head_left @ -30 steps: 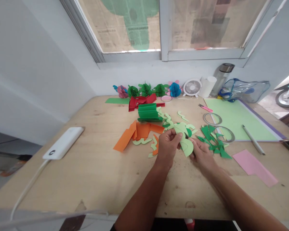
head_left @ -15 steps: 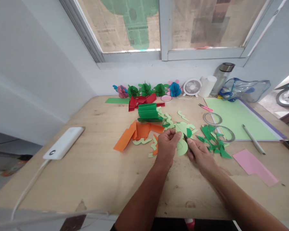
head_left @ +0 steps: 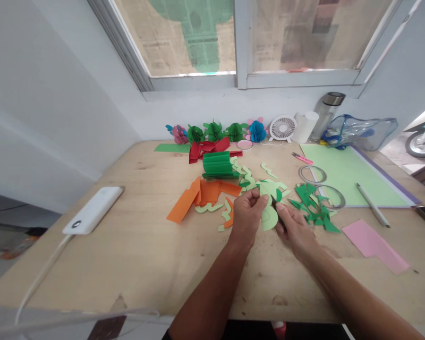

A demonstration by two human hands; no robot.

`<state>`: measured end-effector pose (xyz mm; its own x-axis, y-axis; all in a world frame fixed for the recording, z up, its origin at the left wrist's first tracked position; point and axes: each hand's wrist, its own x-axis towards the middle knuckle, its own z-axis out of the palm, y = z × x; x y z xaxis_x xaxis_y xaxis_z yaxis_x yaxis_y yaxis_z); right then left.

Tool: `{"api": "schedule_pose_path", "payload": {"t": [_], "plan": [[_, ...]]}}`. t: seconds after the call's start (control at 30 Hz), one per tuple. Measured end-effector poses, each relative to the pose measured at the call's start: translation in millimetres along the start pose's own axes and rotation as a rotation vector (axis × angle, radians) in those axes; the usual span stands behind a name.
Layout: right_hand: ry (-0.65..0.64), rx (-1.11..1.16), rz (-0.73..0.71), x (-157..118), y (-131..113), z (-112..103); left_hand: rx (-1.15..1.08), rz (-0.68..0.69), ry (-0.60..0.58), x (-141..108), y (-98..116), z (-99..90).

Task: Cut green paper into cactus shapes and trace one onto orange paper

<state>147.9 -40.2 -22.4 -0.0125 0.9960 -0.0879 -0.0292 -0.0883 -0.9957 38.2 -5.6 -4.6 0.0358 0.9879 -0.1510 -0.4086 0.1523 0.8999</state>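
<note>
My left hand point(head_left: 248, 212) pinches a light green paper piece point(head_left: 269, 220) with rounded edges and a drawn line on it. In my right hand point(head_left: 293, 222) is a pair of dark scissors point(head_left: 274, 205), its blades at the right edge of that paper; the handles are mostly hidden by my fingers. Light green cut scraps point(head_left: 248, 179) lie just beyond my hands, and dark green scraps point(head_left: 317, 210) are to the right of them. Left of my left hand rest folded orange paper strips point(head_left: 189, 203). A pleated green paper stack point(head_left: 217, 165) stands farther back.
Several honeycomb paper figures point(head_left: 214, 131) line the wall beside a small white fan point(head_left: 282, 128). A power bank point(head_left: 94, 210) with a cable lies at left. On the right are tape rolls point(head_left: 330, 197), a pen point(head_left: 373, 205), pink paper point(head_left: 375, 245) and pink-handled snips point(head_left: 302, 158).
The light green paper has shifted very slightly right and down between my hands. My left hand has moved slightly with it; the things on the table stay put.
</note>
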Motion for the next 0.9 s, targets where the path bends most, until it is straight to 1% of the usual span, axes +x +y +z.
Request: {"api": "schedule_pose_path", "payload": {"t": [0.27, 0.5, 0.6, 0.77, 0.9], "plan": [[0.001, 0.024, 0.003, 0.0, 0.2, 1.2, -0.018, -0.014, 0.010, -1.1, 2.5, 1.3], [0.025, -0.045, -0.001, -0.4, -1.4, 0.9, -0.044, -0.032, 0.033, -1.7, 4.6, 2.4], [0.028, -0.059, 0.000, -1.2, -2.3, 0.8, -0.018, -0.022, 0.035, -1.1, 4.1, 1.7], [0.030, -0.031, 0.007, -1.5, -4.2, 1.5, 0.049, -0.001, -0.004, 0.5, 0.3, -0.4], [0.044, -0.028, 0.007, -1.2, -5.0, 1.8, 0.065, -0.003, 0.006, 0.8, -1.9, -0.6]]}}
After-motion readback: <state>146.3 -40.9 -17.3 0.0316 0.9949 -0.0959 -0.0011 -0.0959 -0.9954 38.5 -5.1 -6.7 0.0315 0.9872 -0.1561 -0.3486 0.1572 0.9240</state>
